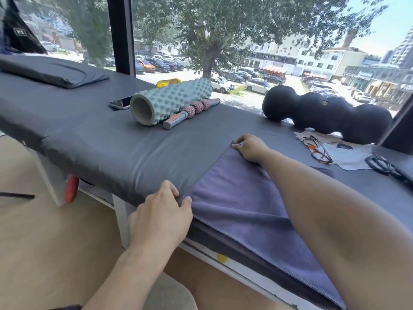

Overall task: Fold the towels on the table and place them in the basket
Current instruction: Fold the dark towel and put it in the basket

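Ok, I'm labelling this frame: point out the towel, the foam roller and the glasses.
towel (241, 198): head view, middle of the purple cloth.
foam roller (172, 99): head view, knobbly side.
glasses (317, 149): head view, frame.

Soft matt towel (241, 198), perhaps microfibre

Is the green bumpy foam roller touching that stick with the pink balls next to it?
Touching. In the head view the foam roller lies against the massage stick, with no gap showing between them.

Towel (241, 198) far side hidden under right forearm (324, 209); its near corner cut off at the bottom edge. Scissors (384, 166) cropped by right edge.
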The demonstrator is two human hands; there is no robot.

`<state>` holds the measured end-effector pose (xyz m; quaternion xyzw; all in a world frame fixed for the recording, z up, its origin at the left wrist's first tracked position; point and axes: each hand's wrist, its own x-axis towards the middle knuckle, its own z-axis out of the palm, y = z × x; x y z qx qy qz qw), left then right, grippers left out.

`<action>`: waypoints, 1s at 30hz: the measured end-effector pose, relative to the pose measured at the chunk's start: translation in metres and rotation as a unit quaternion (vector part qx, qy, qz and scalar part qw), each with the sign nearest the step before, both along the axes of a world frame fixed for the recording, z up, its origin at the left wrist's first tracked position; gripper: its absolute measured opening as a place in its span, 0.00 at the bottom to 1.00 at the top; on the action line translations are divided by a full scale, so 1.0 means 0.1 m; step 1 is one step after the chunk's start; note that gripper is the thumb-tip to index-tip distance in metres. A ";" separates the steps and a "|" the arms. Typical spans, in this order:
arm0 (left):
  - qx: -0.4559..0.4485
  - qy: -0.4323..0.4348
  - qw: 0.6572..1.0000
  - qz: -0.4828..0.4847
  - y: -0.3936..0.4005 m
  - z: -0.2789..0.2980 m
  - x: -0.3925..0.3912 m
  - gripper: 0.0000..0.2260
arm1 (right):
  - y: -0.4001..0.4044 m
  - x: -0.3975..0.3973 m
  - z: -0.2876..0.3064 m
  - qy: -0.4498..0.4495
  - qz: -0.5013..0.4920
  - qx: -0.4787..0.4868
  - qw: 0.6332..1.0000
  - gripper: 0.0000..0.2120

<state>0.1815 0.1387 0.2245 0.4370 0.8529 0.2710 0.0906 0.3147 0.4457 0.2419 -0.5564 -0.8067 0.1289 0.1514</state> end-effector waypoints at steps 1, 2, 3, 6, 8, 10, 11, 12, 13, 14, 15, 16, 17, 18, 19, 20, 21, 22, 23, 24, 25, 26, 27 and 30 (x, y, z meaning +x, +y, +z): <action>-0.017 0.003 1.000 -0.002 0.00 0.01 -0.01 0.09 | 0.00 0.00 0.01 -0.003 0.000 -0.019 1.000 0.18; -0.032 -0.003 0.999 -0.006 0.02 0.01 -0.02 0.09 | 0.00 0.01 0.02 -0.006 0.003 -0.034 0.999 0.19; -0.043 -0.012 0.999 -0.009 0.03 0.01 -0.03 0.10 | -0.01 0.02 0.02 -0.010 0.003 -0.042 0.999 0.19; -0.044 -0.023 0.999 -0.014 0.05 0.02 -0.05 0.11 | -0.10 0.08 -0.03 -0.012 -0.008 -0.028 0.999 0.19; -0.015 -0.003 1.000 -0.015 0.04 0.03 -0.02 0.10 | -0.20 0.16 -0.06 -0.001 -0.013 -0.002 1.000 0.16; 0.027 0.019 0.999 -0.019 0.06 0.03 0.01 0.08 | -0.32 0.27 -0.07 0.009 -0.027 0.031 0.999 0.14; 0.053 0.020 0.998 -0.023 0.07 0.01 0.03 0.07 | -0.38 0.35 -0.08 0.005 -0.042 0.049 0.998 0.14; 0.077 0.017 0.997 -0.026 0.10 -0.01 0.05 0.07 | -0.44 0.45 -0.08 -0.002 -0.056 0.064 0.996 0.14; 0.098 0.014 0.995 -0.029 0.13 -0.04 0.08 0.07 | -0.50 0.56 -0.08 -0.011 -0.072 0.075 0.995 0.15; 0.117 0.011 0.992 -0.035 0.18 -0.06 0.11 0.07 | -0.57 0.70 -0.08 -0.021 -0.089 0.083 0.992 0.15; 0.137 0.008 0.990 -0.045 0.23 -0.09 0.15 0.07 | -0.65 0.86 -0.07 -0.031 -0.108 0.087 0.990 0.14; 0.157 0.006 0.986 -0.056 0.27 -0.11 0.20 0.07 | -0.74 1.04 -0.06 -0.038 -0.128 0.088 0.987 0.13; 0.174 0.003 0.982 -0.067 0.31 -0.12 0.26 0.07 | -0.84 1.21 -0.05 -0.042 -0.147 0.088 0.984 0.12; 0.186 0.002 0.979 -0.080 0.35 -0.13 0.32 0.06 | -0.94 1.39 -0.03 -0.047 -0.164 0.087 0.982 0.11; 0.192 0.000 0.977 -0.095 0.38 -0.12 0.39 0.06 | -1.04 1.55 -0.02 -0.055 -0.177 0.082 0.979 0.10; 0.194 -0.003 0.975 -0.108 0.40 -0.11 0.45 0.06 | -1.15 1.70 0.00 -0.062 -0.185 0.075 0.978 0.09; 0.196 -0.010 0.974 -0.115 0.42 -0.10 0.51 0.06 | -1.23 1.83 0.02 -0.064 -0.189 0.060 0.978 0.07; 0.197 -0.026 0.973 -0.118 0.44 -0.08 0.56 0.06 | -1.31 1.94 0.07 -0.052 -0.191 0.039 0.979 0.06; 0.201 -0.046 0.971 -0.117 0.47 -0.07 0.60 0.06 | -1.37 2.04 0.12 -0.021 -0.191 0.013 0.981 0.06; 0.211 -0.071 0.968 -0.119 0.50 -0.06 0.63 0.06 | -1.43 2.14 0.19 0.029 -0.191 -0.024 0.981 0.07; 0.221 -0.101 0.962 -0.121 0.53 -0.05 0.65 0.07 | -1.50 2.23 0.26 0.091 -0.192 -0.074 0.974 0.08; 0.231 -0.137 0.955 -0.124 0.56 -0.03 0.68 0.09 | -1.59 2.32 0.34 0.150 -0.190 -0.132 0.961 0.10; 0.238 -0.176 0.947 -0.123 0.58 -0.01 0.70 0.11 | -1.68 2.40 0.40 0.197 -0.186 -0.183 0.945 0.12; 0.281 -0.276 0.914 -0.097 0.65 0.01 0.71 0.13 | -1.88 2.54 0.46 0.265 -0.156 -0.262 0.915 0.14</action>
